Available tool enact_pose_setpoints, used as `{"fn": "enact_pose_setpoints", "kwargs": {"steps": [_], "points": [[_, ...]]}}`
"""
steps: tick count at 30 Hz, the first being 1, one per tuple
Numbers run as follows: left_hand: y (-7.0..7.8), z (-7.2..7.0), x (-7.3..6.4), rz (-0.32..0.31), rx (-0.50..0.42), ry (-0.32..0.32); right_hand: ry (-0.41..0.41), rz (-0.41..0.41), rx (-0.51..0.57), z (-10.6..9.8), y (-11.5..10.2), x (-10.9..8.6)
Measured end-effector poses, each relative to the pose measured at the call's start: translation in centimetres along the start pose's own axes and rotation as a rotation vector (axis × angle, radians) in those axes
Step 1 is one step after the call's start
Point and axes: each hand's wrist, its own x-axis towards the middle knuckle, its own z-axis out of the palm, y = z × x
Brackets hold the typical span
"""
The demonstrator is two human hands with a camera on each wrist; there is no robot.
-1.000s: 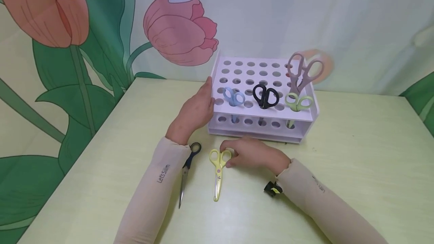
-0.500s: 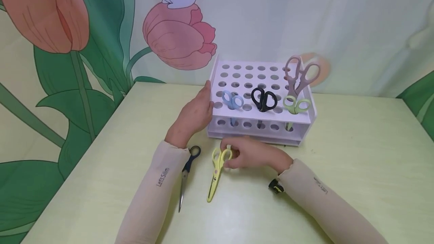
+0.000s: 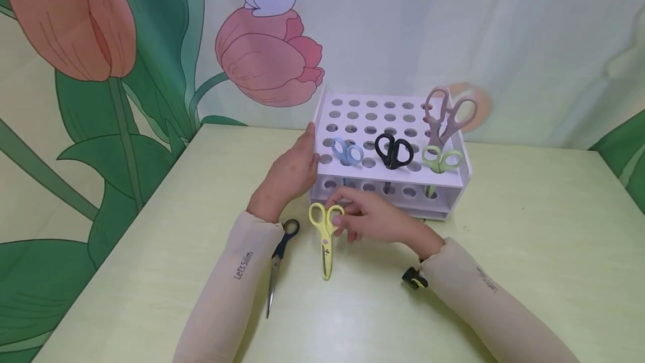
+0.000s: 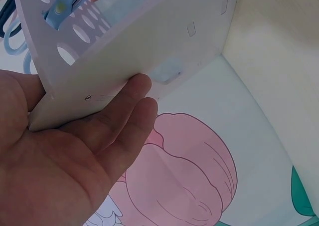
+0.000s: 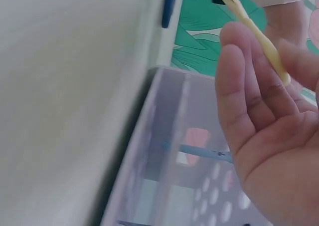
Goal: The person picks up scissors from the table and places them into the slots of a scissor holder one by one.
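Note:
My left hand (image 3: 289, 171) holds the left side panel of a white rack (image 3: 330, 170) with rows of round holes. In the left wrist view, its fingers (image 4: 132, 94) lie along the panel's outer face, and the thumb passes behind the front edge. My right hand (image 3: 375, 214) pinches yellow scissors (image 3: 326, 240) by a handle loop, between thumb and fingers. Their blades point toward me, in front of the rack. From the right wrist, the scissors (image 5: 264, 41) show edge-on. Dark-handled scissors (image 3: 279, 262) lie on the table beside my left forearm.
Standing in the rack's holes are light blue scissors (image 3: 347, 152), black scissors (image 3: 393, 152), light green scissors (image 3: 441, 159) and large mauve scissors (image 3: 448, 116). A flower-printed backdrop (image 3: 393, 27) hangs behind the pale table (image 3: 534, 228). A black wrist device (image 3: 414, 278) sits under the right sleeve.
My right hand has taken the yellow scissors by the loop and brought them up toward the rack, the blades swinging. The left hand stays on the rack.

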Motion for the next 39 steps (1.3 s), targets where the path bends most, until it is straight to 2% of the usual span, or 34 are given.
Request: {"fn": "enact_pose_setpoints", "kwargs": {"steps": [9, 14, 18, 22, 31, 36, 39], "points": [[0.0, 0.3, -0.1, 0.011, 0.004, -0.005, 0.129, -0.075, -0.221, -1.1, -1.6, -1.0], [0.1, 0.4, -0.1, -0.002, 0.000, -0.013, 0.211, -0.066, -0.251, -2.4, -2.7, -1.7], [0.3, 0.4, 0.0, -0.024, 0.003, -0.031, 0.292, -0.106, -0.236, -3.6, -3.5, -2.4], [0.4, 0.2, 0.1, -0.036, 0.008, -0.042, 0.381, -0.148, -0.195, -5.0, -4.5, -3.2], [0.7, 0.0, 0.2, -0.049, 0.011, -0.056, 0.702, -0.313, 0.073, -7.3, -7.0, -4.0], [0.7, -0.1, 0.2, -0.056, -0.002, -0.054, 0.808, -0.369, 0.179, -8.1, -8.0, -3.9], [0.8, -0.1, 0.1, -0.051, -0.001, -0.053, 0.883, -0.431, 0.266, -8.6, -8.5, -4.0]]}}
